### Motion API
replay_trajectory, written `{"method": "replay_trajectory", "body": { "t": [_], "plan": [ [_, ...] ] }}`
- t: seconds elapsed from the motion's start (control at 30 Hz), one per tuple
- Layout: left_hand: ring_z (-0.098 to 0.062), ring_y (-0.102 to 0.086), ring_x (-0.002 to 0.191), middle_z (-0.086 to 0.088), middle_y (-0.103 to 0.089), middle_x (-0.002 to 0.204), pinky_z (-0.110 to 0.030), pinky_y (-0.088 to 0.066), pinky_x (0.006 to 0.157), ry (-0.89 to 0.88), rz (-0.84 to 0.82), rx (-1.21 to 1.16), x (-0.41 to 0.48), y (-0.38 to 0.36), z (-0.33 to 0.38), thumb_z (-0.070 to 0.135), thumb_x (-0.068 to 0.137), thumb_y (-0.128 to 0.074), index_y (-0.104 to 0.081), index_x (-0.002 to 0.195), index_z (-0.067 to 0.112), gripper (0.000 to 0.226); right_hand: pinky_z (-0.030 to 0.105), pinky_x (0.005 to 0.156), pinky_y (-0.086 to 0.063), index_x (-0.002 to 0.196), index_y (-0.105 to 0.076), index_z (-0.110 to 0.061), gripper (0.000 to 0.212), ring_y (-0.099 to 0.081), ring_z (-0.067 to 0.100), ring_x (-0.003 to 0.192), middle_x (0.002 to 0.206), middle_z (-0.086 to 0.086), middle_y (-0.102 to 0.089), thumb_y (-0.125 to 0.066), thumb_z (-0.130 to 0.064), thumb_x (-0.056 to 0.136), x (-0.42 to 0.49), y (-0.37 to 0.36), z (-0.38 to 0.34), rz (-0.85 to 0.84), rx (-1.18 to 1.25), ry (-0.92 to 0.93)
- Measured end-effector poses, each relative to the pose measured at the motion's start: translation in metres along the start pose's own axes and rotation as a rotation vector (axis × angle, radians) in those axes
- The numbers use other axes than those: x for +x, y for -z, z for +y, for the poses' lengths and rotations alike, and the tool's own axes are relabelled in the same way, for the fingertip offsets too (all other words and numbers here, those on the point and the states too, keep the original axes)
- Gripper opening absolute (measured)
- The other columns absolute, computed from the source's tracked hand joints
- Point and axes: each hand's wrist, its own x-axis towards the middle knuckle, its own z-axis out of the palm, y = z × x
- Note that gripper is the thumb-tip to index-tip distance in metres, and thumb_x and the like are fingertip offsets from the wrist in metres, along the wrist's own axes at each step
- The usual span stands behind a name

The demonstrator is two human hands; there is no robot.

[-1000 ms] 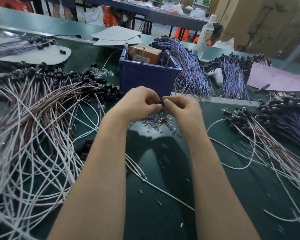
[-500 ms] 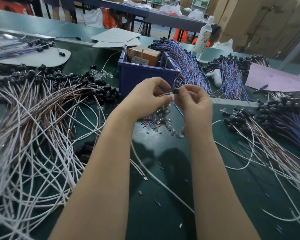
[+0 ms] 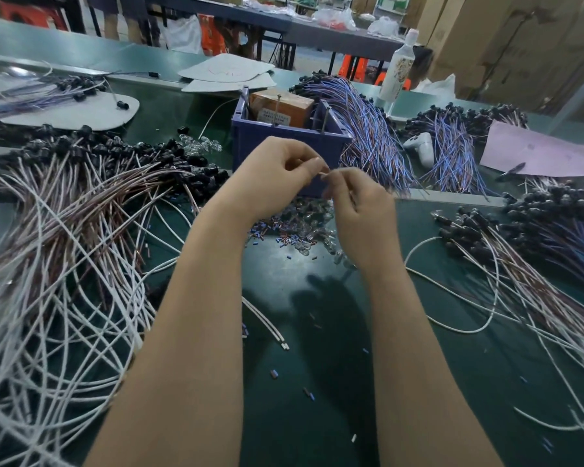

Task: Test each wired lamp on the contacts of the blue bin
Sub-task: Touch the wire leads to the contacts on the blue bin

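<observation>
The blue bin [image 3: 257, 138] stands in the middle of the green table, with two upright metal pins [image 3: 323, 120] on its rim and a brown box [image 3: 281, 107] inside. My left hand [image 3: 277, 173] and my right hand [image 3: 361, 210] meet just in front of the bin. Both pinch the thin ends of one lamp's wire [image 3: 325, 173] between fingertips. The lamp itself is hidden behind my right hand. A big pile of white and brown wired lamps [image 3: 64, 214] with black sockets lies at the left.
A heap of small clear bulbs and coloured sleeves [image 3: 300, 230] lies under my hands. Blue-wired lamps [image 3: 368, 129] fan out right of the bin. More wired lamps [image 3: 520, 257] lie at the right, with a white bottle [image 3: 398, 69] and pink paper [image 3: 540, 153] behind.
My hands rose from the table toward the bin's front. The black socket seen between my fingers earlier is now hidden, and only thin wire ends show.
</observation>
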Motion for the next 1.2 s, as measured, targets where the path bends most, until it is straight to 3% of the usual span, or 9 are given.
{"method": "replay_trajectory", "body": {
  "t": [0.2, 0.3, 0.4, 0.53, 0.73, 0.8, 0.93, 1.03, 1.2],
  "plan": [
    [-0.022, -0.057, 0.106, -0.006, -0.064, 0.112, -0.034, -0.045, 0.093, 0.266, 0.492, 0.247, 0.003, 0.019, -0.017, 0.027, 0.091, -0.059, -0.065, 0.108, 0.018, 0.021, 0.025, 0.064, -0.038, 0.094, -0.063, -0.009, 0.022, -0.047, 0.008, 0.063, 0.071, -0.01, -0.053, -0.046, -0.021, 0.1, 0.006, 0.015, 0.015, 0.372, 0.105, -0.257],
    [-0.024, -0.054, 0.106, -0.008, -0.059, 0.116, -0.028, -0.04, 0.086, 0.244, 0.777, 0.354, 0.001, 0.023, -0.012, 0.034, 0.093, -0.053, -0.064, 0.105, 0.016, 0.024, 0.026, 0.062, -0.038, 0.094, -0.061, -0.011, 0.021, -0.043, 0.006, 0.061, 0.073, -0.008, -0.054, -0.044, -0.021, 0.101, 0.01, 0.015, 0.015, 0.38, 0.242, -0.347],
    [-0.013, -0.059, 0.061, -0.006, -0.069, 0.079, -0.023, -0.043, 0.058, 0.331, 0.421, -0.045, 0.006, 0.012, -0.008, 0.046, 0.099, -0.039, -0.063, 0.077, 0.008, 0.05, 0.023, 0.051, -0.031, 0.084, -0.058, -0.017, 0.023, -0.035, 0.008, 0.052, 0.061, -0.006, -0.044, -0.043, -0.018, 0.101, 0.012, 0.016, 0.008, 0.326, 0.48, -0.413],
    [-0.017, -0.072, 0.067, -0.016, -0.072, 0.084, -0.024, -0.055, 0.051, 0.631, 0.036, -0.546, 0.007, 0.0, -0.004, 0.052, 0.1, -0.024, -0.058, 0.101, -0.003, 0.065, 0.015, 0.033, -0.018, 0.08, -0.053, -0.011, 0.026, -0.022, 0.003, 0.033, 0.041, -0.01, -0.031, -0.039, -0.012, 0.101, 0.009, 0.017, 0.003, 0.094, 0.821, -0.554],
    [-0.025, -0.064, 0.107, -0.014, -0.065, 0.117, -0.038, -0.052, 0.085, 0.574, 0.205, -1.273, 0.009, -0.011, -0.016, 0.032, 0.105, -0.026, -0.04, 0.131, 0.002, 0.042, 0.015, 0.031, -0.012, 0.074, -0.045, -0.009, 0.026, -0.02, 0.005, 0.028, 0.039, -0.007, -0.027, -0.034, -0.008, 0.098, 0.007, 0.02, 0.003, -0.27, 0.942, -0.703],
    [-0.02, -0.067, 0.098, -0.007, -0.068, 0.099, -0.036, -0.05, 0.083, 0.519, 0.339, -1.473, 0.013, -0.003, -0.023, 0.027, 0.105, -0.027, -0.049, 0.114, 0.006, 0.03, 0.015, 0.029, -0.017, 0.073, -0.044, -0.008, 0.027, -0.023, 0.006, 0.027, 0.038, -0.006, -0.028, -0.033, -0.007, 0.097, 0.004, 0.021, 0.003, -0.368, 0.896, -0.735],
    [-0.008, -0.06, 0.047, 0.004, -0.053, 0.056, -0.019, -0.046, 0.047, 0.641, 0.324, -1.104, 0.015, 0.003, -0.028, 0.037, 0.102, -0.035, -0.053, 0.076, 0.013, 0.041, 0.016, 0.031, -0.021, 0.073, -0.046, -0.006, 0.027, -0.027, 0.008, 0.031, 0.043, -0.003, -0.03, -0.036, -0.006, 0.098, 0.003, 0.02, 0.001, -0.393, 0.941, -0.706],
    [-0.006, -0.051, 0.037, 0.0, -0.054, 0.055, -0.012, -0.035, 0.035, 0.705, 0.102, -0.636, 0.01, -0.01, -0.02, 0.051, 0.1, -0.028, -0.056, 0.073, 0.008, 0.058, 0.015, 0.032, -0.022, 0.074, -0.046, -0.007, 0.028, -0.027, 0.007, 0.033, 0.045, -0.004, -0.031, -0.033, -0.007, 0.099, 0.004, 0.017, 0.0, -0.377, 1.018, -0.646],
    [-0.012, -0.067, 0.062, -0.004, -0.068, 0.074, -0.023, -0.056, 0.061, 0.498, 0.307, -1.254, 0.014, -0.011, -0.011, 0.028, 0.105, -0.028, -0.054, 0.088, 0.007, 0.037, 0.016, 0.032, -0.03, 0.074, -0.049, -0.004, 0.028, -0.033, 0.01, 0.032, 0.043, 0.0, -0.036, -0.034, -0.004, 0.097, -0.002, 0.017, 0.002, -0.587, 0.932, -0.602]
  ]
}}
